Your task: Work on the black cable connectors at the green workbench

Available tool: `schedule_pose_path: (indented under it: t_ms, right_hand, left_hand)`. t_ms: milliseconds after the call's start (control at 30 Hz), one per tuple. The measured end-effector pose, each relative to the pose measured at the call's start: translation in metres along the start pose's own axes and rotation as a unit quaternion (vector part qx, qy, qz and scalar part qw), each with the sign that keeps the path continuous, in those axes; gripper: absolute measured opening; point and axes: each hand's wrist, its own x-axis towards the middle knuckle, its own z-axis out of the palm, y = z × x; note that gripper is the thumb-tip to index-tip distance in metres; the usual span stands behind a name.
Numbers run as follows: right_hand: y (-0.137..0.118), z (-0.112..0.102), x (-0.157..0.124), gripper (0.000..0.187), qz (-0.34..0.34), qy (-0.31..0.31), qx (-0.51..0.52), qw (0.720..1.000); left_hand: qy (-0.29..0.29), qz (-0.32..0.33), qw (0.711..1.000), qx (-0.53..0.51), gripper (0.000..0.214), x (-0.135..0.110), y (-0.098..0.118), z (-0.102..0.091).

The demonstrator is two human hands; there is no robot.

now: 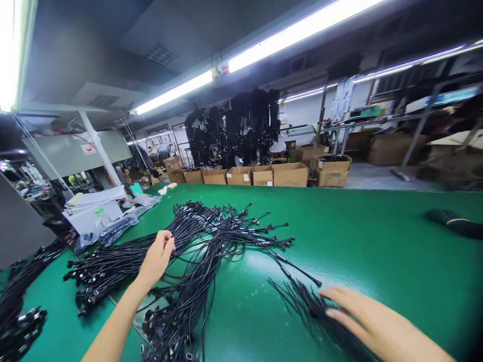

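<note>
Head view | left hand [160, 247] curled, thumb to fingers, over black cables [211, 251]; can't tell whether gripping one | right hand [364, 312] open, fingers loose by thin black strips [307, 301] | cables bundled, connector-tipped, fanned short of green tabletop's [358, 236] far edge

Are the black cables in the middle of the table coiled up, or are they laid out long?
Mostly laid out long: the cables run lengthwise over the green table, and their far ends fan apart.
</note>
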Motion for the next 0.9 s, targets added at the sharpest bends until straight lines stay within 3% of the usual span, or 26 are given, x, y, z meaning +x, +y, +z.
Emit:
schedule_pose_path:
  t_ms: [67,133,233,300,367,467,567,633,733,833,900]
  right_hand:
    - [-0.028,0.013,0.045,0.038,0.021,-0.071,0.072,0.995]
    - [-0.061,0.034,0.090,0.058,0.026,-0.065,0.112,0.991]
    - [-0.096,0.066,0.138,0.050,-0.109,-0.130,0.057,0.984]
    - [-0.106,0.077,0.158,0.029,-0.153,-0.152,0.018,0.976]
    - [-0.108,0.074,0.173,0.015,-0.155,-0.125,-0.018,0.980]
    - [-0.111,0.048,0.199,0.023,-0.168,-0.063,-0.075,0.981]
    - [-0.110,0.011,0.230,0.022,-0.174,-0.019,-0.136,0.975]
    - [-0.099,-0.013,0.248,0.024,-0.124,0.016,-0.187,0.974]
    - [-0.067,-0.045,0.256,0.028,-0.035,0.039,-0.253,0.966]
    - [-0.034,-0.067,0.237,0.023,-0.034,-0.001,-0.281,0.959]
    - [-0.017,-0.067,0.209,0.021,-0.051,-0.036,-0.282,0.957]
  left_hand:
    - [-0.014,0.056,0.998,-0.016,0.019,-0.017,0.039,-0.010]
    - [-0.060,0.120,0.991,-0.012,0.017,-0.037,0.071,-0.009]
    - [-0.125,0.159,0.979,0.016,0.019,-0.067,0.088,0.000]
    - [-0.149,0.130,0.980,0.020,0.021,-0.081,0.073,0.001]
    - [-0.148,0.073,0.986,0.006,0.023,-0.090,0.046,-0.004]
    - [-0.064,-0.029,0.996,-0.054,0.034,-0.097,0.009,-0.021]
    - [0.005,-0.101,0.980,-0.171,0.028,-0.104,-0.003,-0.041]
    - [0.026,-0.132,0.948,-0.287,0.025,-0.111,-0.003,-0.054]
    - [0.030,-0.212,0.857,-0.468,0.027,-0.121,-0.004,-0.066]
    - [0.027,-0.305,0.754,-0.581,0.028,-0.128,-0.001,-0.061]
    - [0.034,-0.345,0.694,-0.631,0.028,-0.131,0.008,-0.047]
